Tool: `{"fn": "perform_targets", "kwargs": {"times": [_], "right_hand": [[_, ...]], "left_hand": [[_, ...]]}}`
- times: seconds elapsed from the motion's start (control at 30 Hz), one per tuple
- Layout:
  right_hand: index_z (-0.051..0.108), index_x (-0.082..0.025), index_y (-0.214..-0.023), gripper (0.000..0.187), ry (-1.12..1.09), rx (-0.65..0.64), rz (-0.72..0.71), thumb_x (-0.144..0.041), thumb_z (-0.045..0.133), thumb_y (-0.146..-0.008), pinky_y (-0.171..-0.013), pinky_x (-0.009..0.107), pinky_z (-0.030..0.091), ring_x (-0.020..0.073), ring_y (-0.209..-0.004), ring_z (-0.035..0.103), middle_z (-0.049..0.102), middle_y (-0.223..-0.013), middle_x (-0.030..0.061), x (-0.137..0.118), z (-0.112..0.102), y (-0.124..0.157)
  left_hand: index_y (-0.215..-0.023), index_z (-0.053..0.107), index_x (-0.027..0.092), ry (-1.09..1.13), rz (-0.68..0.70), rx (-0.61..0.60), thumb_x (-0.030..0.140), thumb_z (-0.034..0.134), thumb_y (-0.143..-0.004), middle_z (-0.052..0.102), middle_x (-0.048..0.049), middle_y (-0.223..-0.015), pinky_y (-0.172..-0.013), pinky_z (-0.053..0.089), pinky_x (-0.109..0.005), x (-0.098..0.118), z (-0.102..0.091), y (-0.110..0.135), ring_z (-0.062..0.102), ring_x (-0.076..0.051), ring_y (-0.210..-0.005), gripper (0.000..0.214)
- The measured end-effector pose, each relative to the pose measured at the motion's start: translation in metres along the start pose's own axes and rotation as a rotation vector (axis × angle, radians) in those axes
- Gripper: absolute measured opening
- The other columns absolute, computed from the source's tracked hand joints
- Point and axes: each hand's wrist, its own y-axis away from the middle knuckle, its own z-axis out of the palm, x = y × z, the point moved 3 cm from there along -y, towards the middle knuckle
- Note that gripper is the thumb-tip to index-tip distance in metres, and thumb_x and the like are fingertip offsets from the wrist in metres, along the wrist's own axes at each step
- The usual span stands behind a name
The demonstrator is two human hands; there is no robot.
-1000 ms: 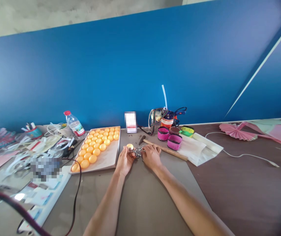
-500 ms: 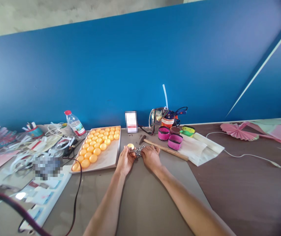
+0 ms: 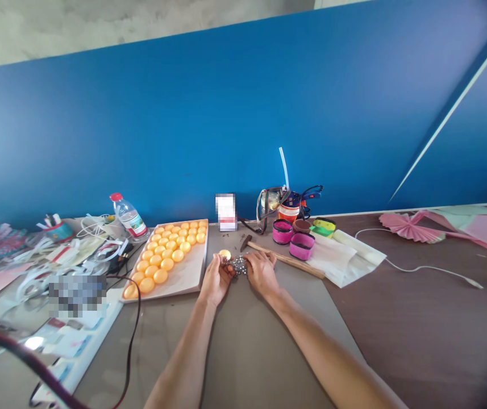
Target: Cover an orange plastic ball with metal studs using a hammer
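Observation:
My left hand is closed, with an orange ball at its fingertips. Between my two hands is a bunch of small, shiny silver beads, touching the fingers on both sides. My right hand has its fingers bent in a pinch on the right side of the beads. Exactly how the beads are joined is too small to make out. Just beyond my right hand lies a hammer with a wooden handle, its dark head pointing left.
A shallow tray of orange balls stands left, near a water bottle. Pink bands, white sheets and a cup of tools sit right. A dark cable loops beside clutter at left.
The silver beads look more bunched between my hands than before, when part stretched toward my right hand. The view has shifted slightly; both hands stay in nearly the same place.

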Motion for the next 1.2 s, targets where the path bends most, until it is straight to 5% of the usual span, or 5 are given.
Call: {"fn": "perform_targets", "kwargs": {"times": [0.57,1.2], "right_hand": [[0.059,-0.020,-0.076,0.014,-0.304,0.038,-0.017,-0.017,0.046,-0.082,-0.076,0.027,0.034,0.0154,-0.081,0.054,0.061,-0.080,0.0028,-0.005,-0.001,-0.004],[0.059,-0.019,-0.081,0.018,-0.975,-0.017,0.323,-0.033,0.053,-0.072,-0.060,0.025,0.043,0.0126,-0.059,0.054,0.060,-0.069,-0.0003,-0.003,0.009,-0.005]], "left_hand": [[-0.078,0.058,0.014,0.008,-0.001,-0.052,0.042,0.064,-0.074,0.060,-0.0030,-0.074,-0.056,0.044,-0.022,0.000,0.002,0.001,0.051,-0.009,-0.055,0.029],[-0.083,0.061,0.013,-0.025,-0.012,-0.050,0.040,0.063,-0.076,0.062,-0.0037,-0.079,-0.062,0.045,-0.024,-0.003,-0.004,-0.003,0.055,-0.010,-0.061,0.028]]}}
